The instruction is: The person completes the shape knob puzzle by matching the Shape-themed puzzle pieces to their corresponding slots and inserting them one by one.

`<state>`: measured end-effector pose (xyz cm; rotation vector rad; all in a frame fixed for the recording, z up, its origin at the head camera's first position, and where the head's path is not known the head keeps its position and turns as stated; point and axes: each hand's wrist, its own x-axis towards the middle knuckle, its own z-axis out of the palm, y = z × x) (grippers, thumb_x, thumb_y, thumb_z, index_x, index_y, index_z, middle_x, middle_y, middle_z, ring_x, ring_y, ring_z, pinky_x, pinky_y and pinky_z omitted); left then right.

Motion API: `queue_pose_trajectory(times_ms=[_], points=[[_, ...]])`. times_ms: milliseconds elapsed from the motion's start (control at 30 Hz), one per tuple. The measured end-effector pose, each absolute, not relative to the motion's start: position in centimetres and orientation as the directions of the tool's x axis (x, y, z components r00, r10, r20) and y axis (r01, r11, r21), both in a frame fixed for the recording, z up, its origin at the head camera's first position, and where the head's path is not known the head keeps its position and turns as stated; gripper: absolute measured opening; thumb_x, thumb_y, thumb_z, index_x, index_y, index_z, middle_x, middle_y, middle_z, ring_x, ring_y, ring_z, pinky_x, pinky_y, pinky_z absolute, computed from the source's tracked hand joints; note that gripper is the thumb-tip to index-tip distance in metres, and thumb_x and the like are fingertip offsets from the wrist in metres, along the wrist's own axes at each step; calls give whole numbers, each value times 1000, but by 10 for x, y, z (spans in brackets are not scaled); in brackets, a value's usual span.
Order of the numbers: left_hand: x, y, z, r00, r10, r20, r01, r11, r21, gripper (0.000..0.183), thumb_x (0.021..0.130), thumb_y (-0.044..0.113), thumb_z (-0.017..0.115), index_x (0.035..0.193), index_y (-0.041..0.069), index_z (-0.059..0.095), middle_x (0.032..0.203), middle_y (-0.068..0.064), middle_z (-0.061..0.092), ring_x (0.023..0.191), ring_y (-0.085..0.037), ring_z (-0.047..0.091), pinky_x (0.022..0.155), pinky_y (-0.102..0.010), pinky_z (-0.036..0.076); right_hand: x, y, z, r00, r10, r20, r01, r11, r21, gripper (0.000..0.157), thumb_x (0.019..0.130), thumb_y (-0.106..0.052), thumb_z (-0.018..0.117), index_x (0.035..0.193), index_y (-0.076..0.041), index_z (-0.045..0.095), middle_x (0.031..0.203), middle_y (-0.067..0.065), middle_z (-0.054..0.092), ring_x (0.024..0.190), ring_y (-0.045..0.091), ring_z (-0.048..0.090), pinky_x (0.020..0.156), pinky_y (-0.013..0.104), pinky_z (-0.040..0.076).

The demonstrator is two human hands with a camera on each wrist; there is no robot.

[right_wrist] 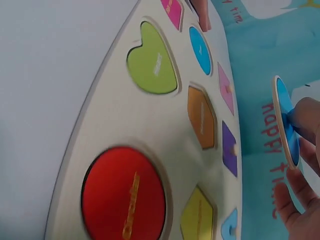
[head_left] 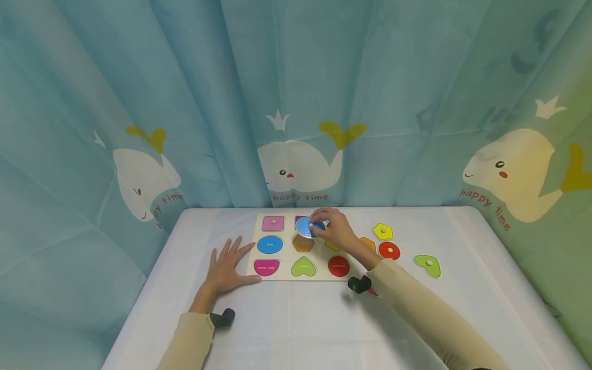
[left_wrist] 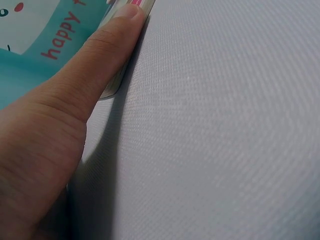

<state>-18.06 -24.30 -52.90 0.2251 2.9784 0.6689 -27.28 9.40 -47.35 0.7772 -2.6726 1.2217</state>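
My right hand (head_left: 339, 231) pinches the small knob of a blue oval puzzle piece (head_left: 302, 227). In the right wrist view the oval piece (right_wrist: 281, 95) is tilted and raised above the white puzzle board (head_left: 288, 257). It hangs over the back middle, partly hiding the purple piece (right_wrist: 229, 150) and the brown hexagon recess (head_left: 303, 244). The blue oval recess (head_left: 270, 245) lies bare, further left. My left hand (head_left: 226, 267) has its fingers spread on the table, with thumb and fingertip at the board's left edge; the left wrist view shows the thumb (left_wrist: 100, 52) against that edge.
A pink square piece (head_left: 273, 223) sits in the board. Right of it lie loose pieces: a yellow pentagon (head_left: 383, 232), a red circle (head_left: 389, 251), a green heart (head_left: 428, 265) and an orange piece (head_left: 368, 242) partly behind my wrist. A curtain (head_left: 296, 103) hangs behind the table.
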Motion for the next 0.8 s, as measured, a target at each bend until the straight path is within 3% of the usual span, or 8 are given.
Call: queue_pose_trajectory(times_ms=[167,400,600,800], points=[[-181,-244,-531,-986,159,-41,126,893,432,103,72,64,82,158,23,43,170,-17,20,155,-46,7,116,-75,-4,-277,74,-477,-868,-408,281,-474,519,-711,10,91,-13,78,98,-7,80,121,11,71,114,32,60,90,47,56],[-181,-243,-530,-986,155,-68,112,898,425,105,72,67,80,159,24,41,170,-16,19,156,-46,5,116,-75,-5,-278,45,-488,-902,-395,174,-377,524,-764,8,93,-16,77,98,-11,80,124,6,68,116,26,58,96,39,56],[-181,-243,-527,-985,157,-69,113,898,426,105,72,68,79,159,23,41,170,-17,19,155,-47,5,116,-75,-5,-276,24,-496,-887,-428,175,-391,495,-776,7,92,-14,76,96,-8,79,122,9,68,116,28,59,105,45,50],[-180,-243,-526,-985,161,-57,122,895,429,103,72,67,79,158,23,42,170,-17,20,155,-47,6,116,-76,-5,-276,10,-509,-873,-451,184,-410,477,-777,6,93,-13,75,97,-9,78,119,6,69,116,24,60,102,36,53]])
